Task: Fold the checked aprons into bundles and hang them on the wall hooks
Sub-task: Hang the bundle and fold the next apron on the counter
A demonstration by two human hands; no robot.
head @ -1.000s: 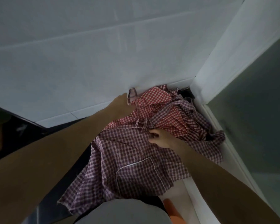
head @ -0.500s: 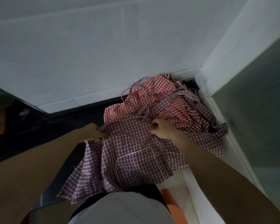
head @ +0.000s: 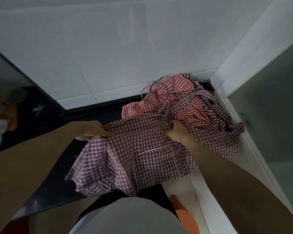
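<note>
A purple checked apron (head: pixel 135 156) with a white-piped pocket lies spread across a dark counter (head: pixel 57 174), its lower edge hanging over the front. My left hand (head: pixel 93 130) grips its top left corner. My right hand (head: pixel 176 132) pinches the top edge near the ties. Behind it a red checked apron (head: pixel 169 98) is heaped in the corner, its thin ties looped loosely on top, with more purple checked cloth (head: pixel 218 119) bunched to its right. No wall hooks are in view.
A white tiled wall (head: pixel 108 56) rises behind the counter. A white frame with a glass panel (head: pixel 269 115) closes the right side. An orange object (head: pixel 183 210) sits low beside my grey-clothed body. Dark reflective surface (head: pixel 10 105) at far left.
My left hand came down from the apron ties at the wall and took hold of the purple apron's left corner. The right hand has stayed on the top edge.
</note>
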